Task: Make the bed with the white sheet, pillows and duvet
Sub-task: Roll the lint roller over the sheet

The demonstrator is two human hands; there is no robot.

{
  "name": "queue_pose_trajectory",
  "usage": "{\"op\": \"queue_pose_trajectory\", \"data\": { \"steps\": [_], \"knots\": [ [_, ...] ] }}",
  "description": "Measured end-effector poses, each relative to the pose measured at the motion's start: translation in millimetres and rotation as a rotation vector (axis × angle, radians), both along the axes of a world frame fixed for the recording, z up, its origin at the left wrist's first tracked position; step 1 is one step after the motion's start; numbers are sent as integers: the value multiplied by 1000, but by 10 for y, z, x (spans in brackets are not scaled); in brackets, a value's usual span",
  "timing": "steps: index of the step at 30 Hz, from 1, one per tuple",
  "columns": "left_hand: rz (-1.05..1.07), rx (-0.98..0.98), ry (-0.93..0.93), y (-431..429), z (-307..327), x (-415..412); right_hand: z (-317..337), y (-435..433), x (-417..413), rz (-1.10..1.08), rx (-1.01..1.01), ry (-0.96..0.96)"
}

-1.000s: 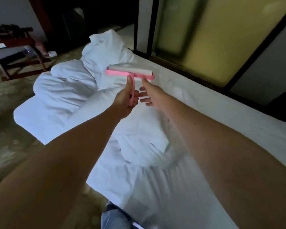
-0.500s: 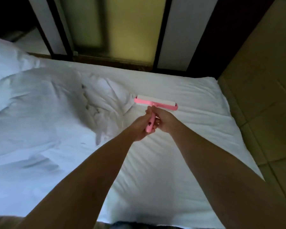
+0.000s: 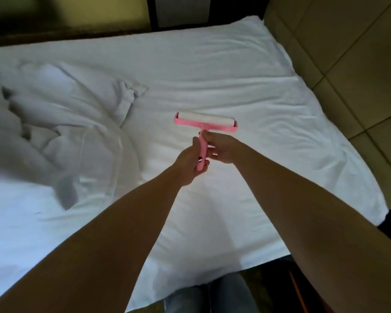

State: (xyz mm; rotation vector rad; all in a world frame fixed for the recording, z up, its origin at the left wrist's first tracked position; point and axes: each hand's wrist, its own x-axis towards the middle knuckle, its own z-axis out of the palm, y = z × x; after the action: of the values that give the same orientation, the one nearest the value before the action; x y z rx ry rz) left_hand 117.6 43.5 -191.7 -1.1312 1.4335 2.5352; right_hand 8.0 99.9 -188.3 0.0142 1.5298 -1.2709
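Observation:
A white sheet [image 3: 224,71] covers the mattress, smooth on the right half with light wrinkles. A rumpled white duvet [image 3: 61,132] is bunched on the left half. A pink lint roller [image 3: 205,122] with a white roll hovers over the middle of the bed. My left hand [image 3: 189,163] grips the lower end of its pink handle. My right hand [image 3: 220,146] pinches the handle just below the roller head. No pillows are distinguishable from the bunched bedding.
A padded tan headboard wall [image 3: 348,64] rises at the right of the bed. Dark-framed panels [image 3: 156,12] run along the far side. My jeans-clad legs [image 3: 215,294] stand against the bed's near edge.
My view swung right from the duvet pile toward the head end of the bed. My right hand went from touching the roller head to holding the handle along with the left.

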Motion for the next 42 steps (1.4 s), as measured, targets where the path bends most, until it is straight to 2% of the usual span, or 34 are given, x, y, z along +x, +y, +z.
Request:
{"op": "queue_pose_trajectory", "data": {
  "steps": [4,9,14,20,27,37,42],
  "knots": [
    [24,-34,-35,-105,-514,-286,-583,-116,-245,-63,17,-20],
    [107,-24,-143,-37,-1179,-453,-1288,-169,-318,-39,112,-38],
    [112,-41,-169,-68,-1640,-608,-1673,-227,-469,-20,124,-15],
    [163,-133,-175,-372,-1725,-1272,-1715,-598,-1017,-82,145,8],
    [168,-141,-199,-832,-1757,-2118,-1667,-1122,-1817,-61,258,54],
    [198,-190,-211,-1415,-1842,-3058,-1747,-1760,-2779,-37,266,45],
    [217,-223,-197,-1697,-1912,-3533,-1767,-2089,-3226,-30,281,102]
  ]
}}
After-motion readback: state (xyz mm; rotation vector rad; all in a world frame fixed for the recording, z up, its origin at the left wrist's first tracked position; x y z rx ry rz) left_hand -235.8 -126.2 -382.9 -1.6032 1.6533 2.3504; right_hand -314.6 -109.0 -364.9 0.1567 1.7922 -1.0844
